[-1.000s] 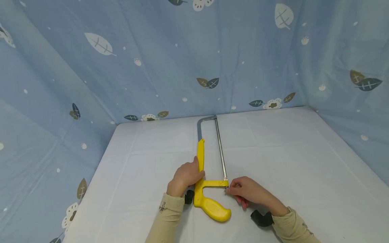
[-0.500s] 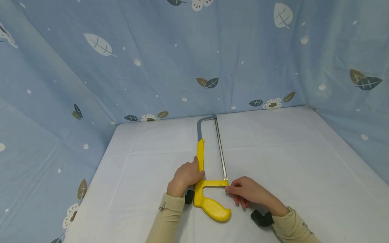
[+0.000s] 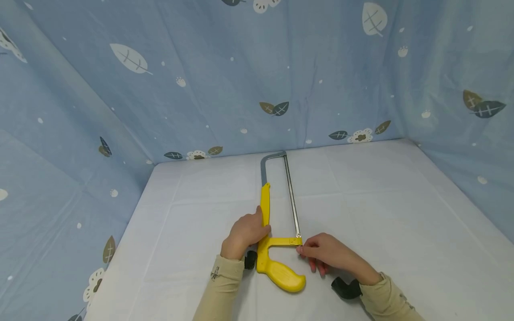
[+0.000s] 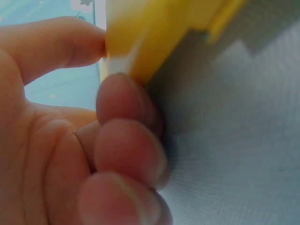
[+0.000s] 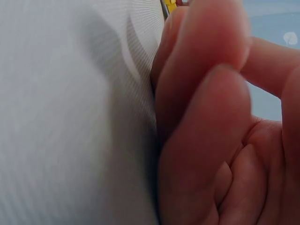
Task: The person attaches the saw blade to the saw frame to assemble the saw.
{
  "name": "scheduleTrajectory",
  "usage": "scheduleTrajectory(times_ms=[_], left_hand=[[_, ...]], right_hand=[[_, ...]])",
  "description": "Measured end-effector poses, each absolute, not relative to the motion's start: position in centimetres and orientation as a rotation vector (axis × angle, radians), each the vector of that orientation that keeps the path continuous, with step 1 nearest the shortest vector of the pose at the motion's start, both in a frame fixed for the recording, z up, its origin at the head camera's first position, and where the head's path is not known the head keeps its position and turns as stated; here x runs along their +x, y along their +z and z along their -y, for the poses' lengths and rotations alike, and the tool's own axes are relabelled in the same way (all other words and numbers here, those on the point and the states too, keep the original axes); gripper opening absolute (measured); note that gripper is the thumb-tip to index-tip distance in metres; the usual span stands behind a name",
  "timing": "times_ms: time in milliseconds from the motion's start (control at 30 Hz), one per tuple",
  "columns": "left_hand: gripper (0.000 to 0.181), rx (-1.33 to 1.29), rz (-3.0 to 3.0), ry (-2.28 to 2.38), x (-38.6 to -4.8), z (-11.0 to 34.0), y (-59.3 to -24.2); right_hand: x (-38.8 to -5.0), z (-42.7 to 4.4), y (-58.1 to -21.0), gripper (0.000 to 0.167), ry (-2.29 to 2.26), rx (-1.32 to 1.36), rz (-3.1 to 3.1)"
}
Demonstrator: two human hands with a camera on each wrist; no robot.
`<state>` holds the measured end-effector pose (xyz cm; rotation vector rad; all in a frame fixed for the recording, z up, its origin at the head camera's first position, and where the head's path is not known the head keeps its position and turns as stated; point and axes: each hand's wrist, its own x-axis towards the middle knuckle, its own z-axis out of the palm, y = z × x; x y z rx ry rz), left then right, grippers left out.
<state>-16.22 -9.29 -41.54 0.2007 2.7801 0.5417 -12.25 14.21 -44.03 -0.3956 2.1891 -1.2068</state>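
Note:
A hacksaw (image 3: 286, 276) with a yellow handle and grey front frame lies flat on the white cloth, its handle towards me. Its metal blade (image 3: 292, 196) runs along the right side. My left hand (image 3: 246, 230) grips the yellow back bar, thumb and fingers on either side of it; the left wrist view shows the curled fingers (image 4: 129, 140) against the yellow bar (image 4: 150, 37). With thumb and forefinger, my right hand (image 3: 331, 253) pinches the small metal wing nut at the blade's near end, mostly hidden by the fingertips. The right wrist view shows its lower fingers (image 5: 201, 126) near the cloth.
White cloth (image 3: 401, 214) covers the table around the saw. Blue leaf-patterned curtains (image 3: 225, 80) hang behind and along both sides. Black wrist-worn pieces (image 3: 346, 289) sit under both wrists, close to the cloth.
The right thumb and forefinger have shifted slightly at the wing nut, which showed more a second ago. My left hand and the hacksaw keep their places.

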Motion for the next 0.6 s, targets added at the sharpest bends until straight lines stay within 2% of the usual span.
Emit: scheduleTrajectory(times_ms=[600], left_hand=[[0.071, 0.2, -2.772, 0.543, -16.28, 9.29, -41.51]], right_hand=[[-12.42, -14.5, -43.8, 0.033, -1.262, -0.425, -2.197]])
